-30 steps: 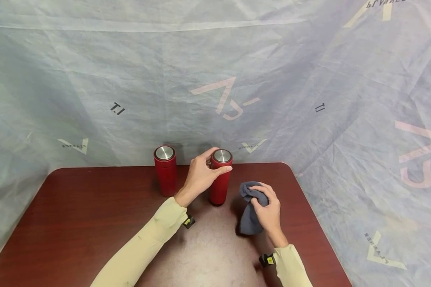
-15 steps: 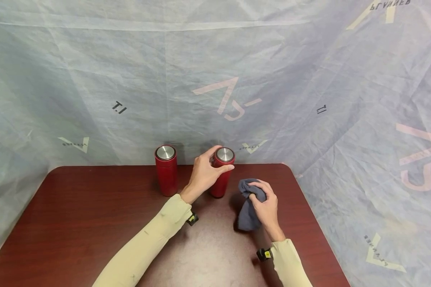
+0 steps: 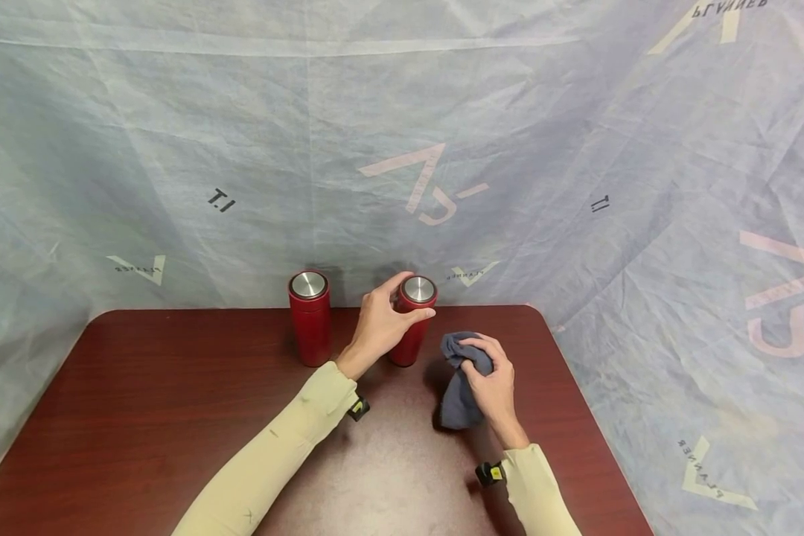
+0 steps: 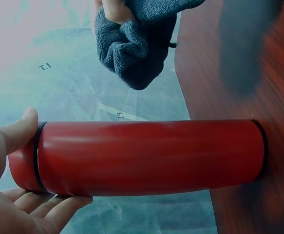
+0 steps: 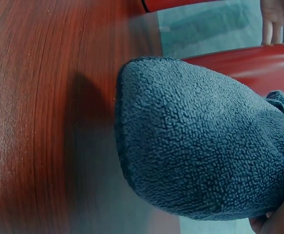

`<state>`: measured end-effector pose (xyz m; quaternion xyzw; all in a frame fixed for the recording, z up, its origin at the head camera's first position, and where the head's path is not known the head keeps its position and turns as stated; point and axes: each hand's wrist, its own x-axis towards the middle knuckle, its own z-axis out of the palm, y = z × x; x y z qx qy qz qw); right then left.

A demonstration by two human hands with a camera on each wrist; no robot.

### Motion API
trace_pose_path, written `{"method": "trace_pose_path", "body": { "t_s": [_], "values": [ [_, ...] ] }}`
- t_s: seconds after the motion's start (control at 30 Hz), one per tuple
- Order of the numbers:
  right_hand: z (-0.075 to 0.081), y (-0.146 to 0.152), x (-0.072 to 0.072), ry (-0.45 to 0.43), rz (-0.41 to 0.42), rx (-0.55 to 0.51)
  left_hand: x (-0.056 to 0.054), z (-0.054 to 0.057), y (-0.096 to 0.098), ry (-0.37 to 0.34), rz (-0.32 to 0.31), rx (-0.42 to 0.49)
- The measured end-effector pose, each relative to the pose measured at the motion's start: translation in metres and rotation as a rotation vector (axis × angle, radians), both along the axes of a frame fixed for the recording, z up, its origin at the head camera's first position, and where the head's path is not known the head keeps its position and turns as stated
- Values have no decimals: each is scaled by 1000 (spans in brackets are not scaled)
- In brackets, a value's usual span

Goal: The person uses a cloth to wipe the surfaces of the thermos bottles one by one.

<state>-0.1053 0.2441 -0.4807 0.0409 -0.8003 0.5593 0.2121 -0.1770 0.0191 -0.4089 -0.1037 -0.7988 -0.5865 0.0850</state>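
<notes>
High up, the head view faced the far table edge (image 3: 194,316) — both wrist views, sideways, close in, caught the cloth (image 4: 139,56)!

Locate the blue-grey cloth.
In the head view, the blue-grey cloth hangs from the right grip, over the right side of the table, right of the red bottle in the left grip.

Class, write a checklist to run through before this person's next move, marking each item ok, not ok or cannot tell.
1. Left hand grips one red bottle near its top: ok.
2. Second bottle stands on the table: ok.
3. Right hand holds the cloth: ok.
4. Cloth touching the gripped bottle: not ok, a gap shows in the head view.
5. Gripped bottle's base flat on the table: cannot tell.
</notes>
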Motion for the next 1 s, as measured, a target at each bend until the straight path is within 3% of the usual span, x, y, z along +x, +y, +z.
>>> {"method": "trace_pose_path", "body": {
  "t_s": [0.23, 0.47, 0.53, 0.73, 0.87, 1.0],
  "values": [
    [26, -11, 10, -7, 16, -4, -1, 0, 1, 5, -6, -22],
    [-3, 2, -5, 9, -2, -2, -1, -5, -1, -14, -90, -78],
    [-4, 3, -6, 13, -2, 2, -1, -7, -2, -24, -105, -76],
    [5, -2, -4, 16, -7, -1, -3, -26, -6, -61, -97, -69],
    [21, -9, 4, 24, 2, -7, -7, -43, -7, -100, -95, -90],
    [32, -13, 9, 17, 9, -5, -9, -52, -6, -116, -106, -111]
  ]
}}
